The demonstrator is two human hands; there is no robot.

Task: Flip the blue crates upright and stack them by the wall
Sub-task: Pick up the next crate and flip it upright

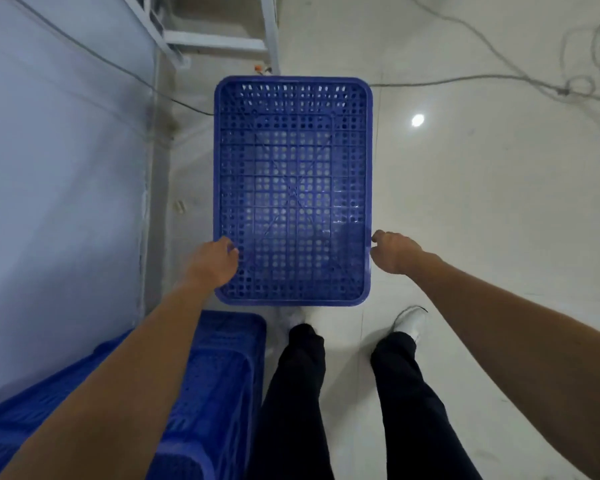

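A blue perforated crate [293, 161] hangs in front of me above the pale floor, its open top facing up so I look down onto its gridded bottom. My left hand [212, 262] grips its left rim near the front corner. On the opposite rim my right hand [394, 252] holds the right edge. Both hands carry the crate off the ground. At the lower left, against the wall, stands a stack of blue crates [215, 382], partly hidden by my left forearm.
A pale blue wall [56, 168] runs down the left side. A white metal frame [215, 39] stands at the far end. Loose cables [568, 88] lie on the floor at the right and one crosses behind the crate. My legs and white shoes are below the crate.
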